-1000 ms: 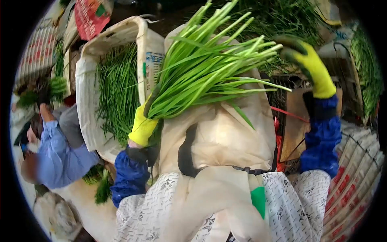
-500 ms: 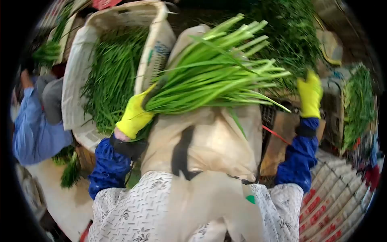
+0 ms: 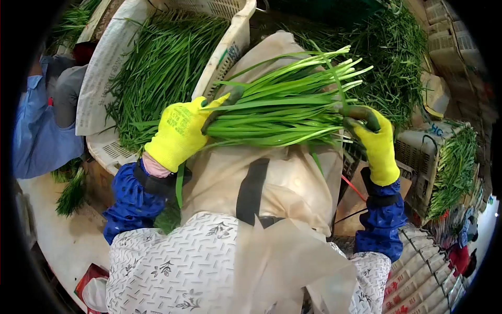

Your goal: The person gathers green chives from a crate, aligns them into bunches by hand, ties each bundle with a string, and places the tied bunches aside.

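A bunch of garlic chives (image 3: 282,110) lies across my lap, its pale stem ends pointing right. My left hand (image 3: 180,131), in a yellow glove with dark finger pads, is wrapped round the leafy left side of the bunch. At the stem ends, my right hand (image 3: 374,138), gloved the same way, pinches a single chive leaf (image 3: 334,76) that stands up across the stems. Beneath the bunch, a beige apron (image 3: 303,183) covers my legs. One loose leaf (image 3: 180,186) hangs under my left wrist.
A white plastic crate (image 3: 238,39) full of loose chives stands at the left. More greens (image 3: 387,63) are heaped at the back right. Another crate (image 3: 418,152) with chives sits at the right, above stacked printed slats (image 3: 418,272). A person in blue (image 3: 44,131) is at far left.
My right hand has come left from beside the heap to the stem ends and closed on a leaf. My left hand still grips the bunch. The view has shifted slightly.
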Motion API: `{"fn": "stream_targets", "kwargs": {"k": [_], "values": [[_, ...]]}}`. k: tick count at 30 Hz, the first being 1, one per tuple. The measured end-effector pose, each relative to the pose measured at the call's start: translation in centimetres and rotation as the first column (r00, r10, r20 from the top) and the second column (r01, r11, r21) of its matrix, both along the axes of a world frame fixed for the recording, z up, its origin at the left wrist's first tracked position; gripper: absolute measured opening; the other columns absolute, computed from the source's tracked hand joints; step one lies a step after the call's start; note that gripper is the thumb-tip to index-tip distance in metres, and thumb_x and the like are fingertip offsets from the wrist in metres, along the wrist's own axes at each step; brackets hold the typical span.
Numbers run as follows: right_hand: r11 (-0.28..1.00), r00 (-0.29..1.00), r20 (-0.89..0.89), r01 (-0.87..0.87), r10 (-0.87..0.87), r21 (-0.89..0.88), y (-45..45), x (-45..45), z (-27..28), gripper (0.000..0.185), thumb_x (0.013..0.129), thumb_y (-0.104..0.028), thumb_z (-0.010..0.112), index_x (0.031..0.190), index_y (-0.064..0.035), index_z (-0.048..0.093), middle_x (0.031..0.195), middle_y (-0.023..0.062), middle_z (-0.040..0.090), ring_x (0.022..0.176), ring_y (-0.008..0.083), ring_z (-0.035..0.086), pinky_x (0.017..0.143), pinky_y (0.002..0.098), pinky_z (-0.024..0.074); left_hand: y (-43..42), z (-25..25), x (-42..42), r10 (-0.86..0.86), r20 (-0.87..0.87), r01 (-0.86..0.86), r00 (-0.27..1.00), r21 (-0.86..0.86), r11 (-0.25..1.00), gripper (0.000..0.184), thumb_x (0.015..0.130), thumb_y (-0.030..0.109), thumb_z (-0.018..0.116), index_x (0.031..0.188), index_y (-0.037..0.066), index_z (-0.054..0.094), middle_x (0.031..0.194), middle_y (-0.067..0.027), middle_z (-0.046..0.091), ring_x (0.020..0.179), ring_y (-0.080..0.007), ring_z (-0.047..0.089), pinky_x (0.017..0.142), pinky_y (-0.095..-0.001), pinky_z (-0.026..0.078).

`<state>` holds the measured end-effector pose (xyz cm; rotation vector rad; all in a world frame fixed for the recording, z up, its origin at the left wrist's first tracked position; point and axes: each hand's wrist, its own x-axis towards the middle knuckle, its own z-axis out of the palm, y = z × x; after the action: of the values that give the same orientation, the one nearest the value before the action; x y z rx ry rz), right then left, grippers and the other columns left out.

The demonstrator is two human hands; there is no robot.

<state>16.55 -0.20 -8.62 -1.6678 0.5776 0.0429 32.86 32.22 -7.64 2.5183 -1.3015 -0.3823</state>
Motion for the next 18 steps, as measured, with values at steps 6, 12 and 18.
{"fn": "stream_targets", "kwargs": {"k": [6,12,18], "values": [[0.864,0.979,0.145,-0.05,0.141,-0.501,-0.1,-1.7,-2.7,0.025,0.076,0.0,0.067,0.101,-0.0013,0.065,0.1,0.0115,0.066,0.092,0.0251,0.063,0.081,0.0318,0.0483,-0.2,-0.1,0.0,-0.024,0.025,0.021,0.999,0.123,0.992,0.067,0.066,0.012,0.07,0.13,0.019,0.053,0.091,-0.0123,0.058,0.075,-0.0339,0.059,0.064,-0.0433,0.047],[0.905,0.943,0.128,0.249,-0.308,0.343,-2.3,-3.2,-1.4,0.022,0.089,-0.003,0.057,0.109,0.0042,0.061,0.095,0.0136,0.068,0.085,0.0192,0.066,0.078,0.0284,0.0524,0.1,-0.5,-0.1,-0.038,0.026,0.037,0.999,0.021,0.999,0.063,0.067,0.008,0.067,0.129,0.017,0.054,0.092,-0.0129,0.059,0.076,-0.0342,0.059,0.065,-0.0431,0.047],[0.732,0.888,0.239,0.145,-0.393,0.666,-6.7,-5.7,-2.2,0.036,0.093,-0.02,0.057,0.12,0.0023,0.051,0.1,0.0179,0.067,0.095,0.0285,0.064,0.085,0.0362,0.0515,0.2,-0.5,-0.2,-0.079,0.053,0.081,0.995,-0.025,0.996,0.05,0.067,0.007,0.066,0.117,0.011,0.06,0.088,-0.0128,0.059,0.076,-0.0344,0.059,0.064,-0.0431,0.047]]}}
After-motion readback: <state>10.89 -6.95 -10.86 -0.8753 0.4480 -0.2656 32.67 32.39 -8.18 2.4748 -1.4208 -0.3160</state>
